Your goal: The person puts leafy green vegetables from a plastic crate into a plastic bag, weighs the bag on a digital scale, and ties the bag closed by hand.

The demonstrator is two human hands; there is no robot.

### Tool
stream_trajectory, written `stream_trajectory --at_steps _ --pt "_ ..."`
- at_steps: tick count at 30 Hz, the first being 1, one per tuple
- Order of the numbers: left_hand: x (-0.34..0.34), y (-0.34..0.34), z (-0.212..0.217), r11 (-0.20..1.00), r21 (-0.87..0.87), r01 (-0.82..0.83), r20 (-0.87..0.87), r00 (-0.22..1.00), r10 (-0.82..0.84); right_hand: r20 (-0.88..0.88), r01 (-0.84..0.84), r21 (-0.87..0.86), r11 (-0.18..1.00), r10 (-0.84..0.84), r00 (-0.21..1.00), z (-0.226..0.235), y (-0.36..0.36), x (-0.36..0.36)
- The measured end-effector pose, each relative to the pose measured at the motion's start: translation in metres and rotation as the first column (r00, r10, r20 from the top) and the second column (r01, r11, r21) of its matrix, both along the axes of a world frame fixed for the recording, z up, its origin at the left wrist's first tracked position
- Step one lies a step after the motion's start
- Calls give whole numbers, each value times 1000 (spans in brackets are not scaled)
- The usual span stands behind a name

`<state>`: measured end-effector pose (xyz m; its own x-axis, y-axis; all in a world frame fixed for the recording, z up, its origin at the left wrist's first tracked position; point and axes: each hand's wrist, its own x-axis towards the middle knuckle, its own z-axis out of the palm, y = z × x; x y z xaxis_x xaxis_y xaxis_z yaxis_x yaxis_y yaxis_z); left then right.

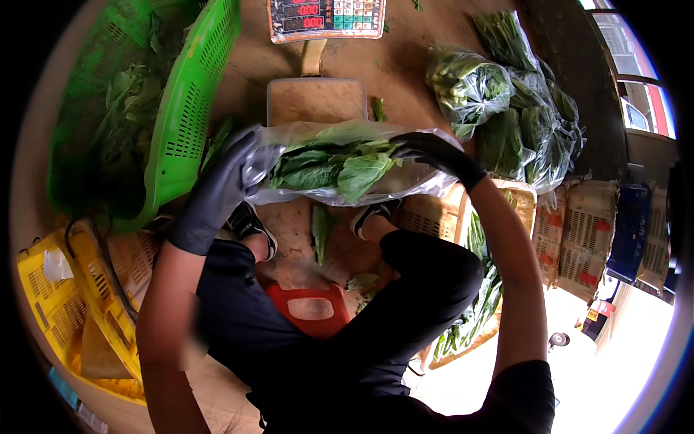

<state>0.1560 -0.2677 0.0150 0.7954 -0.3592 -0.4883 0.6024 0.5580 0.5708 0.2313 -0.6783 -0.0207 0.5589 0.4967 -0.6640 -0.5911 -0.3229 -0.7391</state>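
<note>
A clear plastic bag (282, 194) holding leafy greens (318, 170) is stretched sideways between my hands, above my feet. My left hand (242, 163), in a dark glove, is closed around the bag's left end, with film bunched over its fingers. At the right end, my right hand (437, 153), gloved too, curls over the bag, its fingertips at the ends of the greens. Whether those fingers are inside or outside the film, I cannot tell. Just beyond the bag stands a weighing scale with a flat pan (316, 101) and a lit display (325, 18).
A green crate (184, 108) with greens stands at the left, and yellow crates (54, 289) lie below it. Several filled bags (470, 87) sit at the far right. More greens (473, 318) fill a crate beside my right leg. A red stool (336, 311) shows between my legs.
</note>
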Motion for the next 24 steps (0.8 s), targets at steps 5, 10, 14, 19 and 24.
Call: stream_trajectory --at_steps 5,10,14,19,24 --pt "8 -27 0 999 -9 -52 258 965 53 475 -358 -134 924 377 795 -93 59 -9" --pt "7 -10 0 973 231 -17 159 987 -21 731 -66 -616 785 600 324 -89 110 -14" --pt "16 -14 46 964 195 -179 319 941 110 474 -17 -838 546 741 475 -110 132 -28" --pt "21 -41 65 994 75 -77 350 935 46 386 117 -914 390 742 548 -147 177 -17" --pt "37 -9 50 974 102 -204 319 934 162 419 76 -875 478 669 614 -137 197 -3"
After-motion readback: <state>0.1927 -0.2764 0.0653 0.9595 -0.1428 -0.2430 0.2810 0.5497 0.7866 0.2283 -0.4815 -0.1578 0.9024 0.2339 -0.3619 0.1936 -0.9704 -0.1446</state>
